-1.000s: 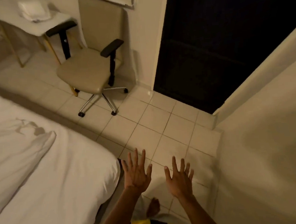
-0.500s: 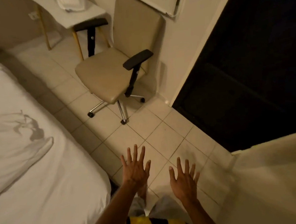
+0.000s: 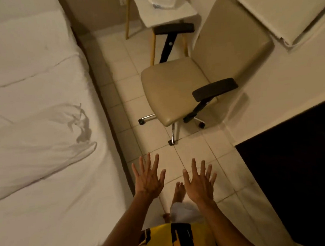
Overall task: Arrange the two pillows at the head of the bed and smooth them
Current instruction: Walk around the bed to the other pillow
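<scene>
Compared with a second ago the view has turned left along the bed point(image 3: 47, 188), which now fills the left of the frame, while the left hand point(image 3: 148, 181) and right hand point(image 3: 198, 183) stay spread and empty at lower centre, and no pillow is clearly visible yet.
</scene>
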